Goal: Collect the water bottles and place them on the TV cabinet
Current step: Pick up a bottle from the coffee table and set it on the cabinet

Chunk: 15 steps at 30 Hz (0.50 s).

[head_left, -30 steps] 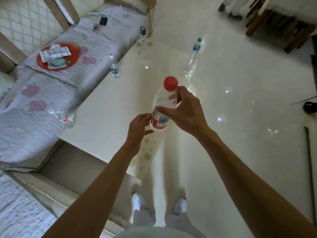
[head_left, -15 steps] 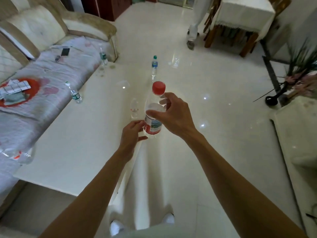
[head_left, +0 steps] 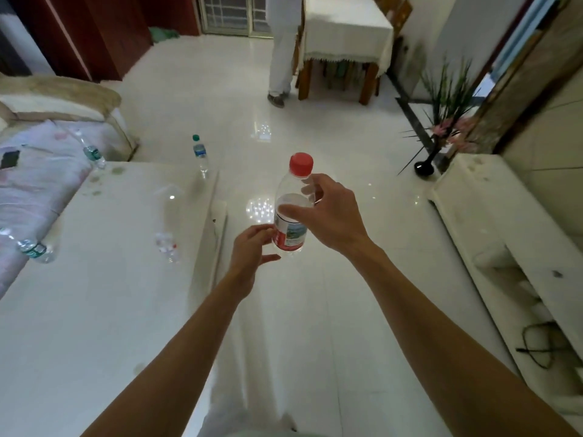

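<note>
- Red-capped bottle [head_left: 291, 212], clear plastic and part full, is upright in the air over the glossy floor, near the middle.
- My right hand [head_left: 331, 216] grips its upper body, thumb on the near side, fingers wrapped behind.
- My left hand [head_left: 252, 250] has curled fingertips against its lower label; I cannot tell if it grips.
- 3 more stand or lie to the left: a green-capped bottle [head_left: 200, 154] upright at the white table's [head_left: 94, 294] far edge, a tilted bottle [head_left: 93, 154] against the sofa [head_left: 38, 184], and a lying bottle [head_left: 33, 249] nearer.
- The TV cabinet [head_left: 492, 216] runs along the right, well apart from my hands.
</note>
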Each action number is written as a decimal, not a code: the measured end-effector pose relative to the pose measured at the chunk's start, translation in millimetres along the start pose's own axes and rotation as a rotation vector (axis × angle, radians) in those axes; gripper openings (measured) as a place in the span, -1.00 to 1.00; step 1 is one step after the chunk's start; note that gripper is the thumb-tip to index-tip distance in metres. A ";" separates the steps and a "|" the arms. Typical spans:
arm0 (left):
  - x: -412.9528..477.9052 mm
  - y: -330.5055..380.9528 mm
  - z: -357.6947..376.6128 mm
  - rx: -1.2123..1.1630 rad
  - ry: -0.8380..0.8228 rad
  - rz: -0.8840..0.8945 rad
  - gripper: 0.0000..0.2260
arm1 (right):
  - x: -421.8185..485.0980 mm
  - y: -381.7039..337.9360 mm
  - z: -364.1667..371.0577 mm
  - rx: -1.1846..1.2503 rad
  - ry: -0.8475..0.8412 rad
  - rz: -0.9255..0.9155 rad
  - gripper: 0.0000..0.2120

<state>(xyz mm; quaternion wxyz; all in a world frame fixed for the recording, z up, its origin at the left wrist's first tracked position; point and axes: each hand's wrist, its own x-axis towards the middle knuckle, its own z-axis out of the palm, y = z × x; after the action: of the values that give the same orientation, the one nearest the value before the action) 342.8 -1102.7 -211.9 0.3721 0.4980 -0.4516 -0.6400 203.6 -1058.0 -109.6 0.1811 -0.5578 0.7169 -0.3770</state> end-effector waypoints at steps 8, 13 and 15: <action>68.9 2.1 81.0 0.064 -0.195 -0.071 -0.79 | 45.7 62.8 -49.5 -0.021 0.109 0.201 -0.38; 131.0 9.6 137.4 0.068 -0.332 -0.106 -0.86 | 90.0 99.8 -74.8 -0.049 0.215 0.315 -0.39; 147.9 13.7 155.6 0.067 -0.372 -0.121 -0.90 | 102.9 109.9 -83.3 -0.048 0.244 0.355 -0.39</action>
<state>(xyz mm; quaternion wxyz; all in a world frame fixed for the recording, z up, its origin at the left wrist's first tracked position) 158.2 -1211.6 -228.5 0.2262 0.4094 -0.5029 -0.7269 41.8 -1115.9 -120.4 0.1429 -0.3769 0.8295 -0.3866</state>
